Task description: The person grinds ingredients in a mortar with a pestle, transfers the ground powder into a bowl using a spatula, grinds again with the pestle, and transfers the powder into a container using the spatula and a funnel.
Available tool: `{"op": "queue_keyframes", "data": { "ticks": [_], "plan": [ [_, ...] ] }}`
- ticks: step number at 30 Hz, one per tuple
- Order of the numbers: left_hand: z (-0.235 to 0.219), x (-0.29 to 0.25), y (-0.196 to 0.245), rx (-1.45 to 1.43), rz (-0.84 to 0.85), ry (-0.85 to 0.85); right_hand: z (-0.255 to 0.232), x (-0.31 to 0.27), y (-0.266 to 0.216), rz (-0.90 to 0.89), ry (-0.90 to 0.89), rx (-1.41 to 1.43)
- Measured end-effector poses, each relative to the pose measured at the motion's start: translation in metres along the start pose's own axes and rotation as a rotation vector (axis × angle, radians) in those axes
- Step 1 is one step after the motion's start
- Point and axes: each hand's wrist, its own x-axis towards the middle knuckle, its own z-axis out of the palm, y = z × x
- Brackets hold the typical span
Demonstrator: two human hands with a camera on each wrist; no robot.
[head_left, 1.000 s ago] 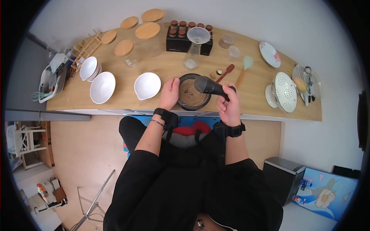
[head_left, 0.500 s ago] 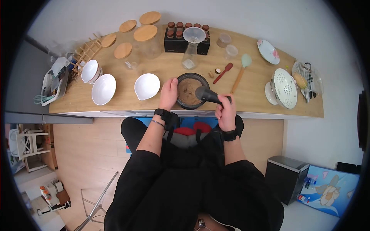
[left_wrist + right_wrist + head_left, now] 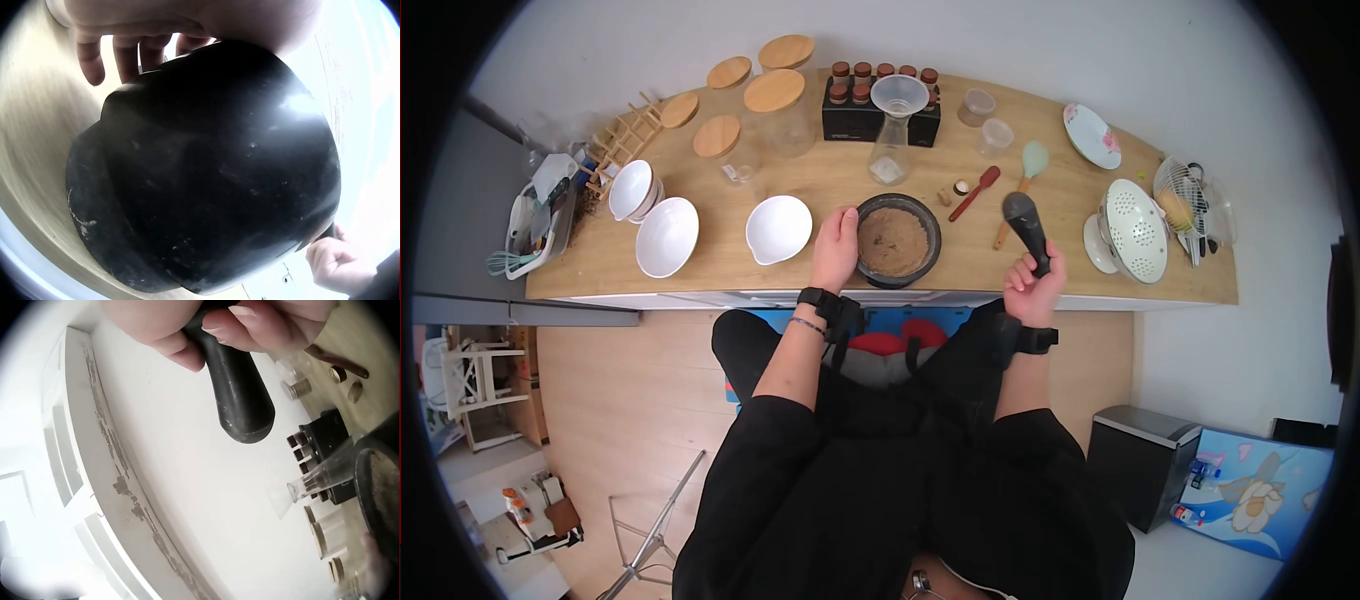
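A black mortar [image 3: 935,240] stands near the counter's front edge with brown powder [image 3: 894,240] inside. My left hand [image 3: 836,250] holds the mortar's left side; in the left wrist view the hand [image 3: 187,25] lies along the dark mortar wall [image 3: 219,162], fingers extended. To the right of the mortar, my right hand [image 3: 1036,287] grips a black pestle [image 3: 1027,225], raised with its thick end up and clear of the bowl. The right wrist view shows fingers [image 3: 269,328] curled round the pestle [image 3: 240,400].
White bowls [image 3: 779,229] stand left of the mortar. Behind it are a flask with funnel [image 3: 890,150] and a black spice rack [image 3: 850,120]. A red spatula [image 3: 974,194] and a green one [image 3: 1035,158] lie right of it, with a white colander [image 3: 1138,232] farther right.
The right hand has moved the pestle from over the mortar out to the right and tipped it more upright. The left hand has stayed at the mortar's side.
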Motion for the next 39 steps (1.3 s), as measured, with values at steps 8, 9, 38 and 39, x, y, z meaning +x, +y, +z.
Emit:
{"op": "queue_keyframes", "data": {
  "ticks": [8, 9, 38, 39],
  "plan": [
    [0.002, 0.001, -0.005, -0.016, 0.006, 0.008, -0.099, 0.066, -0.054, -0.037, 0.266, -0.004],
    [0.002, 0.001, -0.004, -0.024, 0.004, 0.012, -0.105, 0.071, -0.055, -0.040, 0.282, -0.037],
    [0.003, 0.003, -0.006, -0.025, -0.006, -0.010, -0.059, 0.079, 0.002, -0.801, 0.239, -1.650],
    [0.003, 0.004, -0.007, -0.045, -0.004, -0.016, -0.057, 0.088, 0.004, -0.764, 0.247, -1.871]
  ]
}}
